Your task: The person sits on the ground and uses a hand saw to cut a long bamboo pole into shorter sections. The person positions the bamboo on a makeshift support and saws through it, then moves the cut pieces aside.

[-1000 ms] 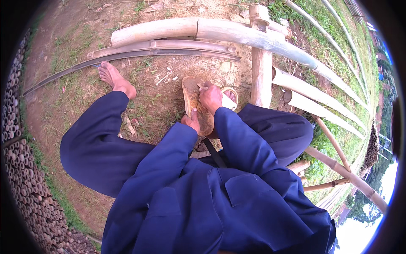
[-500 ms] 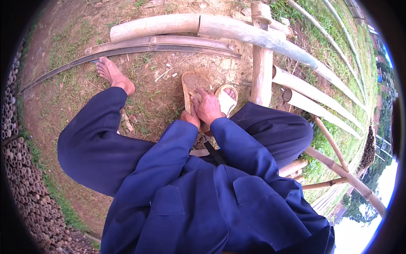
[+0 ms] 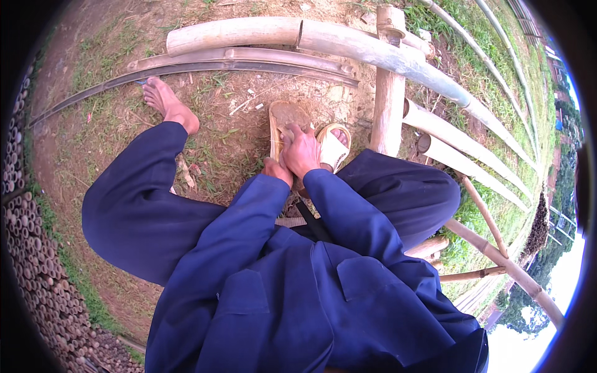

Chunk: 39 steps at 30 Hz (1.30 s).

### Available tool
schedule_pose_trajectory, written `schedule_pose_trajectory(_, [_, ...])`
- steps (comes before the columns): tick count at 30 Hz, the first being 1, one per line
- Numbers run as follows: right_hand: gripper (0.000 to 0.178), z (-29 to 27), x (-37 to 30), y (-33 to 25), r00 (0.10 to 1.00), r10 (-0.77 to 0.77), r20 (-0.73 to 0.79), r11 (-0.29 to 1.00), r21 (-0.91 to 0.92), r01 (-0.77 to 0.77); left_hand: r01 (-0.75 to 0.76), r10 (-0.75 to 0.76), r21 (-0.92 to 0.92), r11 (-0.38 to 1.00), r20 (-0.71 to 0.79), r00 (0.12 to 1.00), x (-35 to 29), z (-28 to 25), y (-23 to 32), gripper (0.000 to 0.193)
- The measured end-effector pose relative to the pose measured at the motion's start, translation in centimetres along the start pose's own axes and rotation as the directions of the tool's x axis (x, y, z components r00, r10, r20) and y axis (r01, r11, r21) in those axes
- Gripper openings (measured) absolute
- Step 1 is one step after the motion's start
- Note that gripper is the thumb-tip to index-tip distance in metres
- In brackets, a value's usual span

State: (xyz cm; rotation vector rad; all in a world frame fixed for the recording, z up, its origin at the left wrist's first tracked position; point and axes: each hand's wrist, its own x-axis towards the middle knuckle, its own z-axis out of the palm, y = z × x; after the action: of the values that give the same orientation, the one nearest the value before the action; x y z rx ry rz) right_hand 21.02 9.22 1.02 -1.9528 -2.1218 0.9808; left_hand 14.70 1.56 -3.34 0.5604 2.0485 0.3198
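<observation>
R hand [image 3: 301, 153] has fingers bent on muddy sandal [image 3: 290, 113], can't tell if pinching; L hand [image 3: 278, 171] grips its near edge. Both arms [image 3: 357, 202] reach fwd. Sandal's btwn feet [image 3: 171, 109], over grassy dirt [image 3: 227, 146], w/ bamboo poles [image 3: 242, 34] past it.

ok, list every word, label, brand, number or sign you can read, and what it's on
Worn sandal's pale strap: small dark lettering, tilted; not copied out here.
Held sandal: none seen on the part showing.
Blue jacket: none seen.
Far background: too small and blurred to read.
</observation>
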Motion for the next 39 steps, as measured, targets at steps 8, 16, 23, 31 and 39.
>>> schedule_pose_trajectory(8, [0.036, -2.7, 8.7, 0.2, 0.984, 0.167, -0.055, 0.983, 0.087, -0.162, -0.012, 0.012, -0.058, 0.998, -0.015, 1.000, -3.4, -0.4, 1.0, 0.080])
schedule_pose_trajectory(16, [0.037, -4.8, 5.8, 4.5, 0.868, 0.338, 0.363, 0.780, 0.408, -0.474, 0.045, -0.053, -0.106, 0.993, -0.076, 0.996, -3.6, 0.9, 0.2, 0.084])
schedule_pose_trajectory(23, [0.049, -4.1, 4.0, 4.0, 0.993, 0.020, 0.112, 0.995, -0.103, -0.008, 0.063, -0.088, -0.280, 0.958, -0.078, 0.993, -2.8, -0.3, 0.7, 0.074])
schedule_pose_trajectory(31, [0.034, -3.6, 0.7, 3.6, 0.990, -0.123, 0.072, 0.982, -0.135, 0.132, 0.017, -0.027, -0.542, 0.840, -0.010, 1.000, -1.9, -0.6, 0.8, 0.060])
schedule_pose_trajectory(39, [0.035, -3.9, -1.7, 3.5, 0.994, -0.052, 0.093, 0.998, 0.029, 0.050, -0.043, 0.026, -0.616, 0.786, -0.037, 0.999, -0.7, 2.1, -0.3, 0.059])
